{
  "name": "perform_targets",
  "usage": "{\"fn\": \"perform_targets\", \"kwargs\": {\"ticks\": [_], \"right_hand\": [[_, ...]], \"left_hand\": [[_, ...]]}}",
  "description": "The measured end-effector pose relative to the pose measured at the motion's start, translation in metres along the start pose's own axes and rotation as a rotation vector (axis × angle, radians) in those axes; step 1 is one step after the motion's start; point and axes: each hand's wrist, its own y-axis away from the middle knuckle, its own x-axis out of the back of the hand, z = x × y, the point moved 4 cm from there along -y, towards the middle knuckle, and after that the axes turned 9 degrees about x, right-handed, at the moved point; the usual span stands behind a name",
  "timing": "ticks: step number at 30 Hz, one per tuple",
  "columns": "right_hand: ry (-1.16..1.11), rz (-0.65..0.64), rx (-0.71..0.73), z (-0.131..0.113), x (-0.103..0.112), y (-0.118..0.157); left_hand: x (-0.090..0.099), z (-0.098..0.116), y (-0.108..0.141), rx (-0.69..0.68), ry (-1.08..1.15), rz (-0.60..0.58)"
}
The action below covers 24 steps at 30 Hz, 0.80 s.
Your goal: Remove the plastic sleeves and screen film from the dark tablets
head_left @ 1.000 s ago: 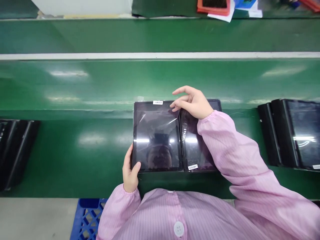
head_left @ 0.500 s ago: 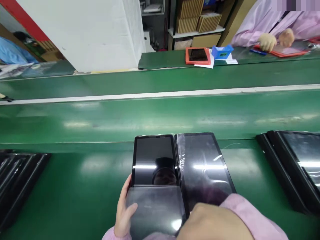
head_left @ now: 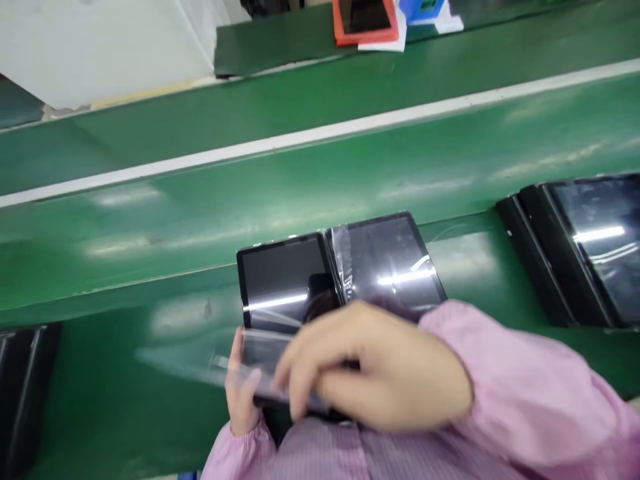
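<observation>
Clear film (head_left: 183,359), pinched in our right hand (head_left: 385,373), now sweeps sideways, baring more of the tablet (head_left: 280,273) our left hand (head_left: 242,399) grips.

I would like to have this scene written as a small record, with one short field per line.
Left hand: at the lower left edge of the left tablet
Right hand: blurred, over the lower part of the left tablet; its grip is unclear
Clear film: blurred, spread from near the right hand's fingers past the left hand
Right tablet: beside the left tablet, wrinkled film along its left side
Sides: dark devices at left, overlapping tablets at right
Far side: red-framed device, blue object
</observation>
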Motion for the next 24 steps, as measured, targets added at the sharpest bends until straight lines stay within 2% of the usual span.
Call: {"fn": "perform_targets", "kwargs": {"ticks": [1, 4, 7, 10, 13, 17, 24], "right_hand": [[0.022, 0.041, 0.005, -0.002, 0.011, -0.011], [-0.018, 0.167, -0.103, 0.008, 0.034, -0.041], [-0.074, 0.249, -0.197, 0.026, 0.038, -0.065], [-0.126, 0.323, -0.247, 0.041, 0.035, -0.078], [-0.214, 0.383, -0.286, 0.049, 0.036, -0.082], [-0.283, 0.45, -0.351, 0.056, 0.048, -0.081], [-0.407, 0.478, -0.414, 0.069, 0.061, -0.077]], "left_hand": [[0.0, 0.002, 0.0, 0.013, 0.042, 0.028], [-0.001, 0.007, -0.004, 0.075, 0.207, 0.084], [-0.001, 0.011, -0.007, 0.094, 0.269, 0.084], [0.0, 0.012, -0.009, 0.042, 0.277, 0.074], [0.0, 0.01, -0.011, -0.007, 0.268, 0.048], [0.002, 0.005, -0.014, -0.03, 0.263, 0.041], [0.001, 0.009, -0.014, -0.058, 0.254, 0.024]]}}
